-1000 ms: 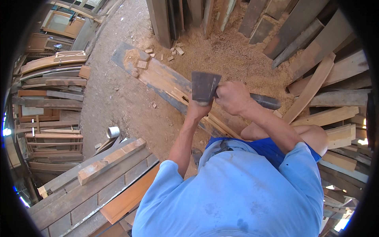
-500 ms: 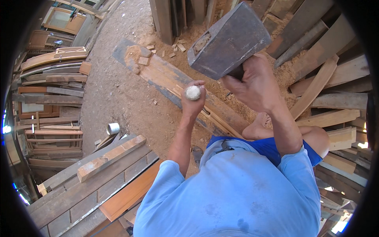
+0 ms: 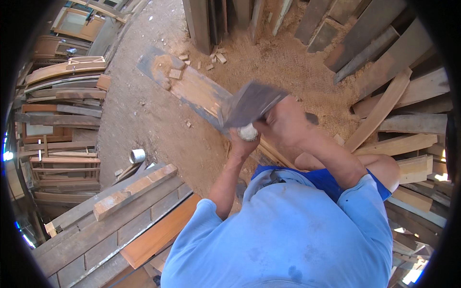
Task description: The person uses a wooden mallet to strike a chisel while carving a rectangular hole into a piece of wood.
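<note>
My left hand (image 3: pixel 241 147) is closed round an upright chisel (image 3: pixel 248 132). Only the pale, round, worn end of its handle shows; the blade is hidden beneath. A dark, blocky wooden mallet (image 3: pixel 251 102), smeared by motion, is in the grip of my right hand (image 3: pixel 287 121). The mallet head is right by the chisel's handle end and overlaps my left hand in view; whether they touch I cannot tell. Under my hands lies a long wooden plank (image 3: pixel 194 87), with slim strips of wood along it. My arms and the mallet cover its middle.
Small wood chips (image 3: pixel 175 74) and sawdust (image 3: pixel 283 62) lie on and around the plank. Boards (image 3: pixel 384 108) lean at the right. Stacked panels with a wooden block (image 3: pixel 134 192) on top stand at the lower left, near a white cup-like container (image 3: pixel 137 156). Door frames line the far left.
The mallet has swung down and to the left, from above my right hand to the chisel's handle end. My left hand with the chisel has shifted slightly right and nearer to me.
</note>
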A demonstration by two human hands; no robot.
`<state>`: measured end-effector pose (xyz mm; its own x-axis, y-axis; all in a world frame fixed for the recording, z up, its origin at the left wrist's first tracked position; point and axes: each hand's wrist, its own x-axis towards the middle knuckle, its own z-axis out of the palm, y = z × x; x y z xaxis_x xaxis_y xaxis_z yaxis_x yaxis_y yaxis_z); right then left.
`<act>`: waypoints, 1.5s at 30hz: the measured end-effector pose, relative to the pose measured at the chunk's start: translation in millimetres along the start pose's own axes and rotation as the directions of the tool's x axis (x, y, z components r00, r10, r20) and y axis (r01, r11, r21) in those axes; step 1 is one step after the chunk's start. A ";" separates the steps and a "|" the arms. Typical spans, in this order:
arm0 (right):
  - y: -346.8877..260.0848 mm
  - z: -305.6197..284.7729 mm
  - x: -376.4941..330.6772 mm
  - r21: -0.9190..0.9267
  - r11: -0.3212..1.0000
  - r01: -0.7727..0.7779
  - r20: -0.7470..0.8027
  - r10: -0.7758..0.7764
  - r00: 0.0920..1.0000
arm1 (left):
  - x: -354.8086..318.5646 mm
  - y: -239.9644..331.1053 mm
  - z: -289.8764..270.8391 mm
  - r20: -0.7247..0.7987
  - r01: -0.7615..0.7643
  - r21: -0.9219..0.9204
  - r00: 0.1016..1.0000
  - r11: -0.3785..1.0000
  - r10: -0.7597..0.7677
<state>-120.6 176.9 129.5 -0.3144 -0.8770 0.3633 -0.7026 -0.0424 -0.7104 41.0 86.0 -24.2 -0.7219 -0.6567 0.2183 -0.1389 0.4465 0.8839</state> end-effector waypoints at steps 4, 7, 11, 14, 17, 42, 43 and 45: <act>10.4 4.4 1.8 -0.287 0.955 -0.068 0.469 0.202 0.860 | -1.7 -2.6 3.7 -0.059 -0.027 0.026 0.998 0.999 0.029; 1.2 -3.2 -5.8 -0.194 0.976 -0.103 0.351 0.167 0.921 | -15.0 -8.0 4.4 -0.013 0.056 0.041 0.998 0.998 -0.056; 5.1 11.6 -19.1 -0.293 0.945 -0.147 0.429 0.268 0.863 | -18.7 -25.8 10.7 0.071 -0.053 0.113 0.996 0.992 0.046; 7.5 1.4 -12.1 -0.407 0.895 -0.185 0.527 0.395 0.753 | -5.3 18.0 9.5 -0.019 -0.058 0.001 0.998 0.998 0.058; 4.1 -10.3 -13.3 -0.195 0.969 -0.152 0.305 0.208 0.930 | -7.2 21.7 6.9 -0.048 0.014 -0.075 0.999 0.997 -0.017; 150.7 49.8 -79.5 0.728 0.242 -0.642 0.584 0.273 0.765 | 11.3 75.7 61.2 0.216 -0.467 0.270 0.882 0.842 0.420; 157.3 48.1 -79.6 0.690 0.213 -0.691 0.608 0.348 0.714 | 8.6 73.0 54.9 0.278 -0.428 0.282 0.893 0.858 0.354; 172.2 47.4 -76.9 0.629 0.199 -0.752 0.587 0.513 0.626 | 8.3 56.2 46.4 0.418 -0.335 0.497 0.901 0.800 0.118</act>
<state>-187.1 214.4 -49.4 -0.1827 -0.8518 -0.4910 0.4982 0.3503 -0.7931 -4.2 133.9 8.1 -0.9500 -0.2849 0.1279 -0.2060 0.8795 0.4289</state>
